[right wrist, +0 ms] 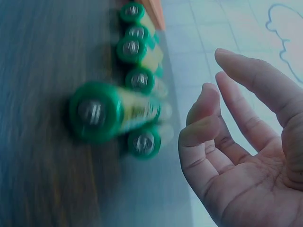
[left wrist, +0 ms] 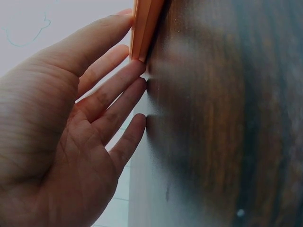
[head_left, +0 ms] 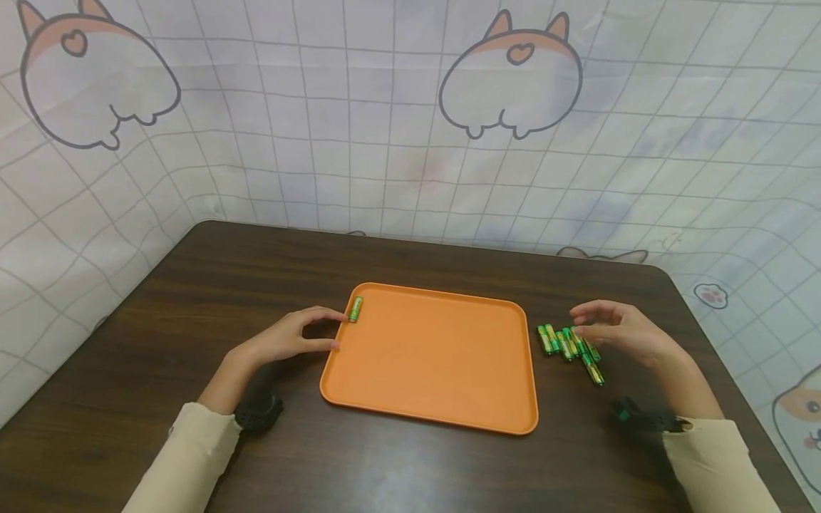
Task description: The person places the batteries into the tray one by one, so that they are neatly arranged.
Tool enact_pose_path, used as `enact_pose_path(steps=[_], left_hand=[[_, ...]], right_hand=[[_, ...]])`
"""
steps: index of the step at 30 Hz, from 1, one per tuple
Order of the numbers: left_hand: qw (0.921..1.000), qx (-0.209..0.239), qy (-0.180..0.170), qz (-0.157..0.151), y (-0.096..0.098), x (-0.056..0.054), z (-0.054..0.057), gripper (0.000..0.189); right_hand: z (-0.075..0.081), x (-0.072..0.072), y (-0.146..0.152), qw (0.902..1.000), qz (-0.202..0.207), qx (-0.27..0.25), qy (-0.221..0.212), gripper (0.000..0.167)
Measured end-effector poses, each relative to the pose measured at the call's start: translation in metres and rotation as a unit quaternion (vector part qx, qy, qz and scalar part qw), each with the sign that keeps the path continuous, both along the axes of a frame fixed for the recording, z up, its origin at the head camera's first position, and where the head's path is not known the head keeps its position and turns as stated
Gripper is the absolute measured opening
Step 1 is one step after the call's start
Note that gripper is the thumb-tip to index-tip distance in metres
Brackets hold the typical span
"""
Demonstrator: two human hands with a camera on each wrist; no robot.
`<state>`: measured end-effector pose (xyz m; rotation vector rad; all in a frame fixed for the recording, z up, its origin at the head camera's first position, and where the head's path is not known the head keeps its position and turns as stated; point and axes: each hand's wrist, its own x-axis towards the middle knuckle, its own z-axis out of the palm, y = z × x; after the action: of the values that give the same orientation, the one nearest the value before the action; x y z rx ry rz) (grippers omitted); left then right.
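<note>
An orange rectangular tray lies flat on the dark wooden table. One green battery rests inside the tray along its left rim. At that rim my left hand touches the edge with thumb and fingertips, the forefinger beside the lone battery. The left wrist view shows the fingers nearly straight, the lower ones reaching the tabletop. Several green-and-yellow batteries lie in a cluster right of the tray. Just above and beside them hovers my right hand, fingers loosely bent, holding nothing. One battery juts nearest the right wrist camera.
The dark table has its back edge against a white gridded cloth printed with cartoon animals. Each wrist carries a black strapped device, one at the left and one at the right.
</note>
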<state>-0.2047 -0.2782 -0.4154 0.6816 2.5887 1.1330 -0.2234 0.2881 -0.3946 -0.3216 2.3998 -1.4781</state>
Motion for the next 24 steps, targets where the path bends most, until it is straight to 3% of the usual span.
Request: enact_pose_path(steps=[10, 21, 24], left_hand=[[1.0, -0.001, -0.005, -0.002, -0.001, 0.001, 0.001, 0.053], [1.0, -0.004, -0.005, -0.001, 0.0, 0.001, 0.001, 0.053], [1.0, -0.005, -0.005, -0.001, 0.0, 0.002, 0.002, 0.053]], right_hand=[[-0.007, 0.006, 0.023, 0.9986, -0.007, 0.053, -0.007, 0.051], [-0.015, 0.008, 0.035, 0.9942, 0.092, 0.022, -0.052, 0.062], [-0.015, 0.008, 0.035, 0.9933, 0.099, 0.026, -0.053, 0.067]])
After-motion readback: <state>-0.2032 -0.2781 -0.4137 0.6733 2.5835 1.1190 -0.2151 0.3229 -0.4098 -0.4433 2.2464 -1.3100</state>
